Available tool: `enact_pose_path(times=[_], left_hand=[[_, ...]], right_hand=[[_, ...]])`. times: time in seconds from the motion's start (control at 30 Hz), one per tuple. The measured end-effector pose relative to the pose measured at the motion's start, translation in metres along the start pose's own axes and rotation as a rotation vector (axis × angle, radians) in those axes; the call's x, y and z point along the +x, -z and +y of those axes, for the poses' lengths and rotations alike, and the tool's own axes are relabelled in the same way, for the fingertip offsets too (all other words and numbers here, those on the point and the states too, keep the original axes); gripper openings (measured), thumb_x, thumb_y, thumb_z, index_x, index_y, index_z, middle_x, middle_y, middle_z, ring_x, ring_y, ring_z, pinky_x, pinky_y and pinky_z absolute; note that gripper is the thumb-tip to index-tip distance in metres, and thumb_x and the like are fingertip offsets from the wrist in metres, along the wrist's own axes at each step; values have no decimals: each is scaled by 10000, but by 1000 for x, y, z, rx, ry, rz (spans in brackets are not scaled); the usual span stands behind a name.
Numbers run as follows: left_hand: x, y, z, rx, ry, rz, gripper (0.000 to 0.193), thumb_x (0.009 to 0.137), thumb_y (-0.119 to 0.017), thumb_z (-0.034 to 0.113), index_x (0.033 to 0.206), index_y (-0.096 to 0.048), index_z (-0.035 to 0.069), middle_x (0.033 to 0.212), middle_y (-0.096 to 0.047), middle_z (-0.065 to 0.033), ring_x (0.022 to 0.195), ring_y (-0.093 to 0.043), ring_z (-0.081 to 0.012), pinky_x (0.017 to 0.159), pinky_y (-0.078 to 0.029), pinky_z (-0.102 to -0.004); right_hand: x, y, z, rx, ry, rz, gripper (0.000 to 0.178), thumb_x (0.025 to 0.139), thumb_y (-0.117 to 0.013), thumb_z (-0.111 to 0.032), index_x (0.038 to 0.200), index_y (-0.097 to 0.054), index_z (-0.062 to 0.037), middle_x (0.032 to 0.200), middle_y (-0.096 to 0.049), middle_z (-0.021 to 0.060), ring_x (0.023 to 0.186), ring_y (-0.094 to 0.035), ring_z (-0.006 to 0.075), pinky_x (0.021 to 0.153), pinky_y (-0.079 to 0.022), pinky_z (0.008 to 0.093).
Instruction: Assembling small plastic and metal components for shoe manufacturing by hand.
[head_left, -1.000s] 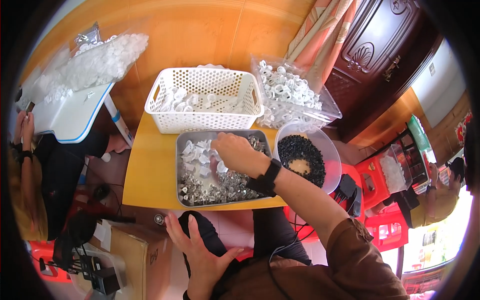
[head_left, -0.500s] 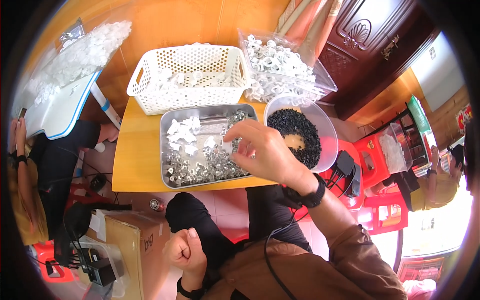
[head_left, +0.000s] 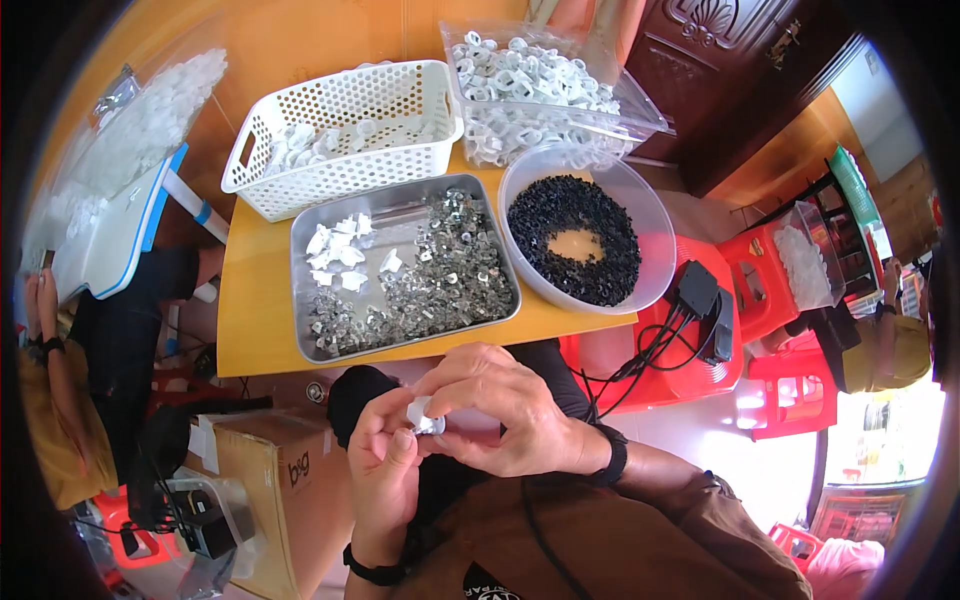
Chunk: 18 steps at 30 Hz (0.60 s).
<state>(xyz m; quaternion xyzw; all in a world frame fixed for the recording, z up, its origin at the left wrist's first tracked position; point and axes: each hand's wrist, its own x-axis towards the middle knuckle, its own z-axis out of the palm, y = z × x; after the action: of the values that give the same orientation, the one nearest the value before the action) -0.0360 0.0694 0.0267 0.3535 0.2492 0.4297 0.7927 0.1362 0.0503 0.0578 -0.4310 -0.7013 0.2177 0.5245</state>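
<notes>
Over my lap, my left hand [head_left: 385,460] and my right hand [head_left: 505,410] come together on a small white plastic part [head_left: 424,416]. The fingertips of both hands pinch it, and my fingers hide some of its shape. Just beyond my hands, a metal tray [head_left: 420,345] sits on the wooden table. Inside it lie many small shiny metal pieces [head_left: 440,265] and a little group of white plastic pieces [head_left: 340,243]. To its right stands a round clear tub [head_left: 655,255] of small black pieces [head_left: 545,215].
A white perforated basket [head_left: 350,178] with white parts stands behind the tray. Beside it is a clear bin [head_left: 640,105] full of white ring-like parts. Red stools [head_left: 640,365] with black adapters [head_left: 697,290] are at right, a cardboard box [head_left: 285,500] at lower left. Other people sit either side.
My right hand has come back from over the metal tray to my lap. My left hand, a fist before, has moved up to meet it, and both now grip the white plastic part.
</notes>
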Motion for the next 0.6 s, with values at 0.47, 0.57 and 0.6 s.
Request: enact_pose_path(times=[0.47, 0.57, 0.6], left_hand=[[0, -7, -2, 145, 11, 221, 339, 874, -605, 47, 1199, -511, 30, 1004, -608, -104, 810, -631, -157, 647, -586, -292], [-1, -8, -2, 199, -2, 238, 351, 889, -588, 69, 1229, -507, 29, 1015, -599, -85, 818, -636, -164, 632, -576, -273], [-2, -7, -2, 202, -1, 243, 351, 889, -588, 69, 1229, -507, 29, 1015, -599, -85, 818, -636, -164, 632, -576, -273]], right_hand=[[47, 22, 70, -861, -171, -330, 98, 747, -594, -69, 804, -665, -33, 868, -659, 155, 853, -656, 278, 691, -530, 367], [52, 17, 87, -878, -272, -458, 94, 726, -593, -48, 776, -663, -12, 809, -657, 159, 809, -666, 278, 665, -534, 387], [51, 15, 93, -873, -271, -459, 94, 726, -593, -48, 776, -663, -12, 809, -657, 159, 809, -666, 278, 665, -534, 387]])
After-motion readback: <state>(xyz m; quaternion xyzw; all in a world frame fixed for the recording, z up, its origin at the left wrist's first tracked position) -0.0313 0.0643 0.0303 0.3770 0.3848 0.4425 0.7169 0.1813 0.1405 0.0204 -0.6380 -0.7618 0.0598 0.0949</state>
